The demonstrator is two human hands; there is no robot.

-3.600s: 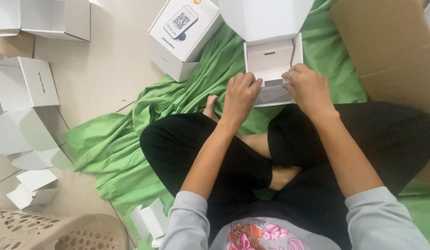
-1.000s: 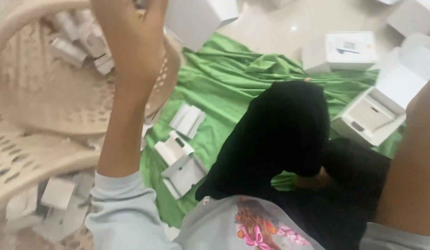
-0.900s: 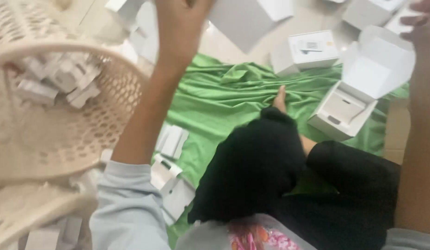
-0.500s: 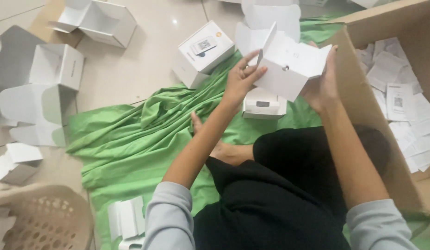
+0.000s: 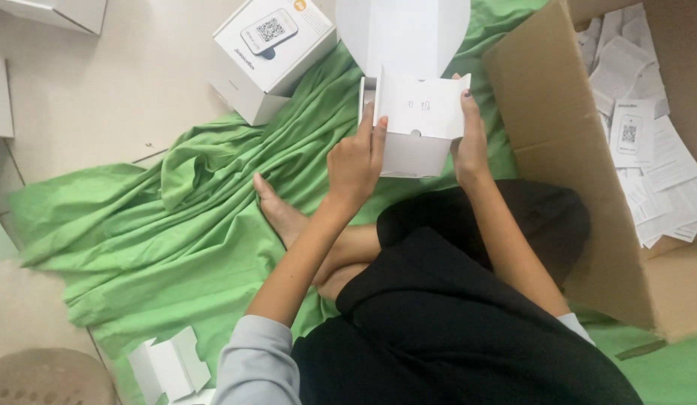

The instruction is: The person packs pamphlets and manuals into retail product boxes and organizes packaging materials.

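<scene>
— Two hands on one thing, is that right?

— Yes. Nearest the camera are the person's crossed legs in black, a bare foot [image 5: 277, 210] resting on the green cloth [image 5: 176, 217] spread over the floor. Just beyond the knees, the left hand [image 5: 356, 161] and right hand [image 5: 468, 142] hold a small white box [image 5: 416, 124] between them, above the cloth.

— How are the fingers set?

— The left fingers [image 5: 372, 131] are pressed flat and upright against the box's left side, thumb hidden behind. The right fingers [image 5: 467, 105] lie along its right edge, clasping it. Both hands are closed on the box.

— Which way does it point?

— Its long axis runs away from the person, toward the top of the view. The open lid [image 5: 404, 34] stands up at the far end, and a white insert flap with a small half-round notch faces the camera.

— What lies around it?

— To the right, a large cardboard carton [image 5: 573, 187] holds loose printed leaflets [image 5: 648, 150]. Lower left, folded white inserts [image 5: 168, 367] lie at the cloth's edge, near a tan basket rim [image 5: 48, 379]. Farther off, up left, a closed white box [image 5: 269, 52] with a printed top sits half on the cloth, half on the pale floor.
</scene>
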